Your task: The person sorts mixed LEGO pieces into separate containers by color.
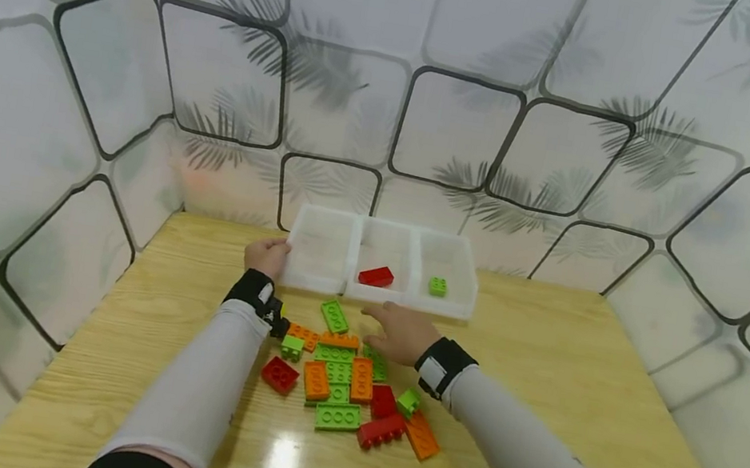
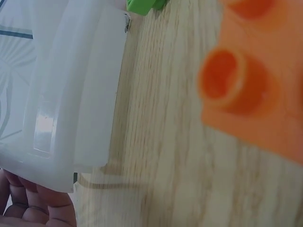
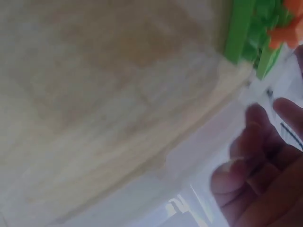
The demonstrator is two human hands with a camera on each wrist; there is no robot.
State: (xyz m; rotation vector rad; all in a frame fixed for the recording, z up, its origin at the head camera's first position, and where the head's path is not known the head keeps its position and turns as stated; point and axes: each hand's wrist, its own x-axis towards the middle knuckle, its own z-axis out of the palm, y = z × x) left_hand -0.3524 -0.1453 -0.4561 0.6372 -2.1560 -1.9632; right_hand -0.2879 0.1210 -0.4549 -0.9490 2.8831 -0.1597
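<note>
A white tray (image 1: pixel 317 283) with three compartments stands at the back of the table. My left hand (image 1: pixel 266 256) holds its left end; in the left wrist view, the fingers (image 2: pixel 35 201) curl at the tray's corner. My right hand (image 1: pixel 404 334) hovers in front of the tray, beside the pile, fingers loosely bent and nothing between them. Under and near it lie a green brick (image 1: pixel 376 364) and an orange brick (image 1: pixel 362 380). A red brick (image 1: pixel 377 275) lies in the middle compartment, and a small green brick (image 1: pixel 437 286) in the right one.
Several green, orange and red bricks lie in a loose pile, among them a long green brick (image 1: pixel 338 418) and a red brick (image 1: pixel 382 432). A separate green brick (image 1: pixel 335 315) lies close to the tray's front. Patterned cloth walls (image 1: pixel 456 129) enclose the wooden table (image 1: pixel 543 372).
</note>
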